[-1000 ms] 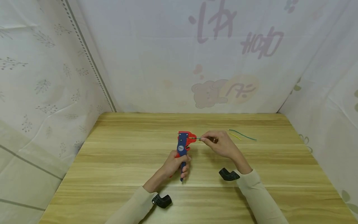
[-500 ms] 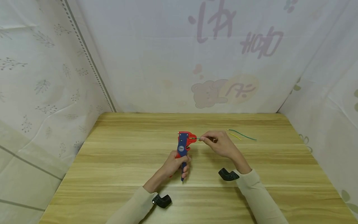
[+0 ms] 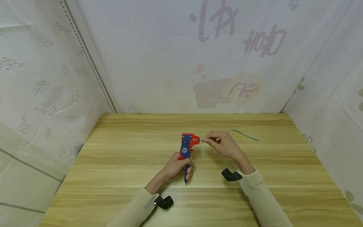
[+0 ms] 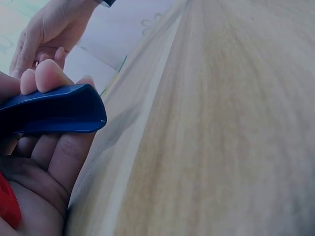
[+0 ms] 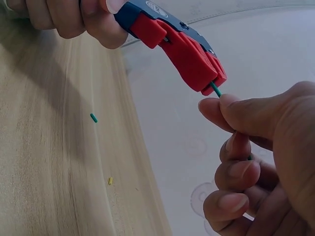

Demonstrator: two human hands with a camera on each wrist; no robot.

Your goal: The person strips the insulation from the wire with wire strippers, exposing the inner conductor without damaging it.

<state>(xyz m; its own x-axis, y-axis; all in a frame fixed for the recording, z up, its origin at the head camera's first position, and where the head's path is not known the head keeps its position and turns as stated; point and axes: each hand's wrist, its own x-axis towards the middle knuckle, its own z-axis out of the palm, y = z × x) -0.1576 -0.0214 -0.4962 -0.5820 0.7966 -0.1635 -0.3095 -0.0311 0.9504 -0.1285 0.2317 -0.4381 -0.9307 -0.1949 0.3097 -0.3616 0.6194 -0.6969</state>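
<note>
My left hand (image 3: 175, 166) grips the handles of a red and blue wire stripper (image 3: 185, 145), held above the table with its nose to the right. Its blue handle (image 4: 59, 110) lies across my curled fingers in the left wrist view. My right hand (image 3: 225, 145) pinches a green wire (image 5: 215, 89) between thumb and forefinger. One end of that wire sits inside the stripper's red nose; most of the rest is hidden by my fingers. Another green wire (image 3: 246, 135) and a shorter yellow wire (image 3: 238, 137) lie on the table beyond my right hand.
On the wooden table (image 3: 127, 164) lie a small green piece (image 5: 93, 118) and a small yellow piece (image 5: 110, 181), seen in the right wrist view. Black camera mounts (image 3: 232, 175) stick out from both sleeves. Patterned cloth walls (image 3: 158, 63) stand behind and at the sides.
The wire stripper in my left hand has shifted very slightly to the right. Both hands keep their holds, and the wire end stays in the stripper's nose.
</note>
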